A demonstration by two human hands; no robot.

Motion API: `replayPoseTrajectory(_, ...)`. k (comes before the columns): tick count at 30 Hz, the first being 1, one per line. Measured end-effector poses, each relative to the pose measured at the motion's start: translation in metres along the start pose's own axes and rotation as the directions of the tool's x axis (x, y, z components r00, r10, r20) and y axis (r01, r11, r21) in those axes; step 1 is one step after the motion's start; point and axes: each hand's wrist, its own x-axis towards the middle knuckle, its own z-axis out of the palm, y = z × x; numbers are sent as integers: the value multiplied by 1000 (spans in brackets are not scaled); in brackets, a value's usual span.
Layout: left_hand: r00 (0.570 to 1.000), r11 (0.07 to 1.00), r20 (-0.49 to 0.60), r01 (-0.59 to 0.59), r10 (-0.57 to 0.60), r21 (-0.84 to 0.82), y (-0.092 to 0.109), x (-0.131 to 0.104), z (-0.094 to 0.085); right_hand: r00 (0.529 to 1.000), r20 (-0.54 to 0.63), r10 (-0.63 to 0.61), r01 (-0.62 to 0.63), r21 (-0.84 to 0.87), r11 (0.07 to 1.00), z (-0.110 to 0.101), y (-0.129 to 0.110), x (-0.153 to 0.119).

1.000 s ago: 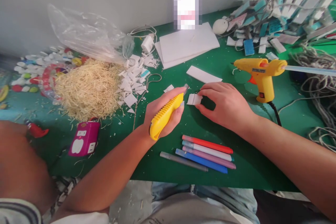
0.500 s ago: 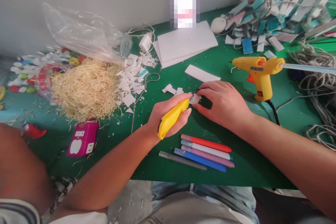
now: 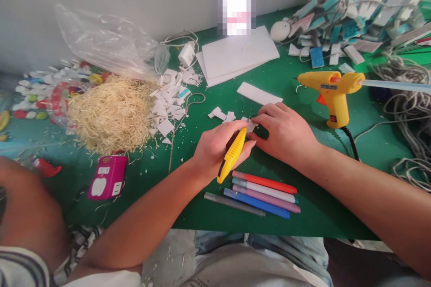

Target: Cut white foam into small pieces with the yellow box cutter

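My left hand (image 3: 218, 145) is wrapped round a yellow utility knife (image 3: 233, 154), its handle slanting down towards me. The knife's front end is at a small white piece of board (image 3: 251, 126); the blade itself is mostly hidden by my fingers. My right hand (image 3: 284, 128) pinches that small piece between thumb and fingers, close to the left fingertips. Several white scraps (image 3: 224, 115) lie just left of the piece. Beyond my right hand rests a white strip (image 3: 259, 93).
Several markers (image 3: 264, 182) lie nearest me. A yellow glue gun (image 3: 336, 94) stands at right, near grey yarn (image 3: 400, 85). White sheets (image 3: 240, 56) lie at the back. At left are a straw heap (image 3: 111, 116), a pink box (image 3: 107, 177) and another person's arm (image 3: 30, 206).
My left hand has shifted slightly right, and the knife handle has swung to a steeper angle. The right hand stays almost in place, still pinching the small piece.
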Motion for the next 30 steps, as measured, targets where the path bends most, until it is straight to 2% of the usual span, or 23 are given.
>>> replayPoseTrajectory(6,998,998,-37,59,-59,-15,-6,4,5,1000,-7,-21,21,-2,1000,0,1,0)
replayPoseTrajectory(15,997,999,-66,-34,33,-5,-8,7,10,999,-54,0,-5,-96,995,3,-6,0)
replayPoseTrajectory(23,999,1000,-40,-23,23,6,-2,6,0,1000,-12,18,-19,-133,991,1,-13,1)
replayPoseTrajectory(27,998,998,-20,-59,60,24,0,3,-5,1000,1,19,-19,-116,993,1,-12,1)
replayPoseTrajectory(30,999,999,-30,-33,34,15,1,1,-8,1000,5,29,-28,-107,994,1,-11,1)
